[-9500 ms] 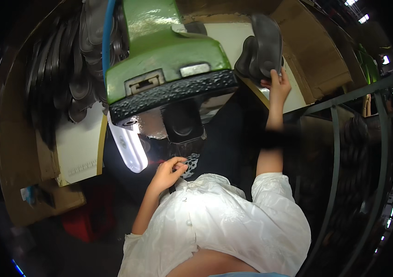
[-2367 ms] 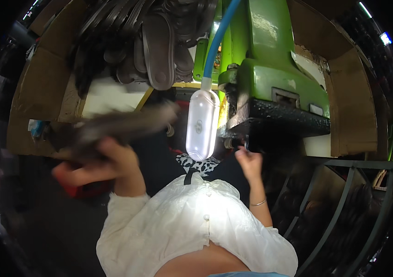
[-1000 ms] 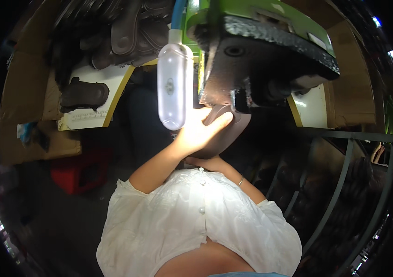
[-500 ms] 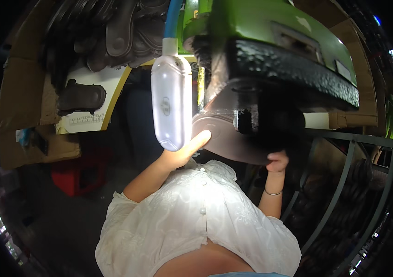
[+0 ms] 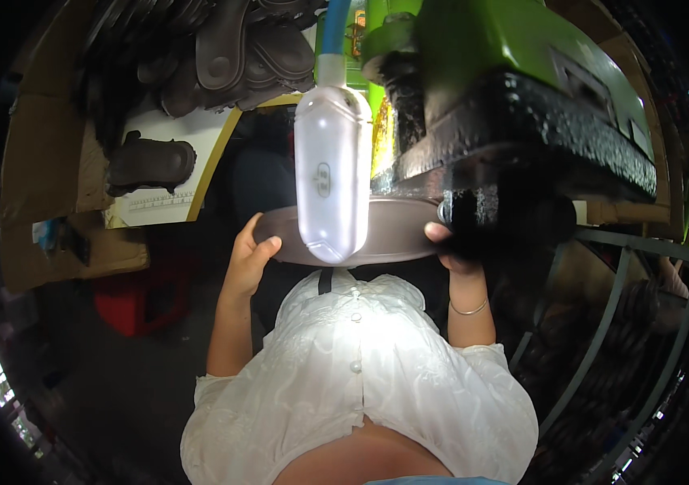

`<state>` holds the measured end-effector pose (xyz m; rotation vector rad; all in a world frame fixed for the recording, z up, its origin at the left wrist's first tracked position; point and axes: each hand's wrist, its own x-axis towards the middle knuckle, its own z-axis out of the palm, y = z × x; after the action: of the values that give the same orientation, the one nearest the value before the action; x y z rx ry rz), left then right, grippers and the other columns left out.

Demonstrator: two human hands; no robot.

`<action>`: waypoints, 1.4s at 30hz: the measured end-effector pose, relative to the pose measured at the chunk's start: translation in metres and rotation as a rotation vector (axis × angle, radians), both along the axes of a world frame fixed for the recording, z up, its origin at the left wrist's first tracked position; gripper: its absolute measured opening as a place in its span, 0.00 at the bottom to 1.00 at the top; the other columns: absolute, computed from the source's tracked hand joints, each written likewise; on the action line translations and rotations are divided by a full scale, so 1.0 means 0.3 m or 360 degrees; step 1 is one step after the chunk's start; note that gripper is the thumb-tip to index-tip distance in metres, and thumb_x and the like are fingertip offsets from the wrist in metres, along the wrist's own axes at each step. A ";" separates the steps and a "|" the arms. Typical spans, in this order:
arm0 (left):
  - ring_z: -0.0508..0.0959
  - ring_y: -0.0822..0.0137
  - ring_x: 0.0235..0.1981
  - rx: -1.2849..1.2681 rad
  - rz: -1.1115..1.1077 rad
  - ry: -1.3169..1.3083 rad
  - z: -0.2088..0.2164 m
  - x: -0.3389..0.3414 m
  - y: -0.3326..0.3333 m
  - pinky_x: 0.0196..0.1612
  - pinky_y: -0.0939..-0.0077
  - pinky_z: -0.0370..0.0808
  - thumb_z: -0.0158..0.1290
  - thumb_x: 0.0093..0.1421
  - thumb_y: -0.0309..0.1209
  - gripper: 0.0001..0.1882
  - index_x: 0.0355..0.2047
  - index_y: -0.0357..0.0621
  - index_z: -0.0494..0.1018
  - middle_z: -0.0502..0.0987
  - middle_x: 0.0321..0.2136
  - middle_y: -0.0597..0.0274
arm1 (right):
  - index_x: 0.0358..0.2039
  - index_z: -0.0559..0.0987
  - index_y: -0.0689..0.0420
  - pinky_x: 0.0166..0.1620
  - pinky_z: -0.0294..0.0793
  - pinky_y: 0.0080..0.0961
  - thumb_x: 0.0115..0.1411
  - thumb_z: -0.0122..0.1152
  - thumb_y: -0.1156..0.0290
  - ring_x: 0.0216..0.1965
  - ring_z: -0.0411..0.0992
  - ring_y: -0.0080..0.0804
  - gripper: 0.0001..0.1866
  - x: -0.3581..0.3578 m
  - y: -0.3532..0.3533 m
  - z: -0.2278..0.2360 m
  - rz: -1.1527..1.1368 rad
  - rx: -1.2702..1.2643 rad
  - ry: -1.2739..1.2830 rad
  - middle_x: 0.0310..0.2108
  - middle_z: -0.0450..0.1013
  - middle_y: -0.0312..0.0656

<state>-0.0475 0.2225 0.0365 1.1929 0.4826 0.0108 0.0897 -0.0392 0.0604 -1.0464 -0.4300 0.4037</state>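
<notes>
A brown, smooth shoe sole (image 5: pixel 399 229) is stretched sideways in front of my body, held at both ends. My left hand (image 5: pixel 249 257) grips its left end, thumb on the near face. At the other end my right hand (image 5: pixel 455 249) closes round the sole, right beside the dark lower part of the machine. A lit white lamp (image 5: pixel 331 178) on a blue arm hides the sole's middle. The green and black machine (image 5: pixel 522 121) stands just above and beyond the sole's right half.
Brown soles (image 5: pixel 223 48) pile up in a cardboard box (image 5: pixel 45 162) at the far left. One dark sole piece (image 5: pixel 154 164) lies on a white board (image 5: pixel 150 212). A red stool (image 5: pixel 130 303) stands at lower left. Grey metal rack bars (image 5: pixel 615 315) rise at right.
My left hand has moved left and out to the sole's end, and my right hand has shifted left and up. The sole is now level and more edge-on. The whole view has swung slightly.
</notes>
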 end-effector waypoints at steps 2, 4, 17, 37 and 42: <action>0.69 0.78 0.30 0.0189 -0.0224 0.0193 -0.008 -0.010 0.002 0.36 0.82 0.68 0.46 0.49 0.21 0.14 0.39 0.35 0.66 0.71 0.29 0.66 | 0.38 0.72 0.69 0.39 0.65 0.16 0.45 0.54 0.81 0.34 0.66 0.19 0.17 0.008 0.028 0.024 -0.0012 -0.0097 -0.0086 0.34 0.71 0.37; 0.70 0.77 0.31 0.0429 -0.0545 0.0323 -0.003 -0.002 -0.031 0.36 0.81 0.68 0.46 0.47 0.20 0.14 0.37 0.34 0.67 0.71 0.30 0.66 | 0.39 0.71 0.67 0.41 0.66 0.18 0.44 0.55 0.83 0.35 0.67 0.21 0.18 0.007 0.058 0.042 -0.0080 -0.0321 -0.0128 0.35 0.70 0.37; 0.74 0.73 0.31 0.0603 -0.0366 -0.0584 0.133 0.280 -0.293 0.35 0.79 0.72 0.56 0.51 0.26 0.12 0.35 0.34 0.72 0.76 0.31 0.58 | 0.42 0.71 0.67 0.41 0.70 0.22 0.46 0.64 0.76 0.37 0.70 0.26 0.21 0.005 0.066 0.027 0.0166 -0.0295 0.0119 0.37 0.71 0.43; 0.68 0.84 0.19 0.0414 -0.0084 -0.0249 0.059 0.112 -0.187 0.21 0.89 0.66 0.47 0.58 0.27 0.12 0.43 0.39 0.67 0.72 0.23 0.71 | 0.39 0.70 0.66 0.40 0.68 0.26 0.56 0.41 0.58 0.34 0.70 0.35 0.23 0.083 -0.050 0.058 -0.0800 0.0262 0.0199 0.33 0.71 0.47; 0.71 0.78 0.34 0.0553 0.0087 -0.0402 0.126 0.105 -0.079 0.39 0.84 0.68 0.43 0.60 0.25 0.12 0.43 0.30 0.65 0.73 0.34 0.61 | 0.41 0.67 0.63 0.44 0.66 0.28 0.54 0.43 0.57 0.40 0.67 0.35 0.23 -0.017 0.091 -0.040 -0.0848 0.0521 0.0316 0.38 0.69 0.47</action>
<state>-0.0161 0.1988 0.0742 1.4946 0.2961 0.2992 0.0846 -0.0120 0.0485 -0.7536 -0.0264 -0.0424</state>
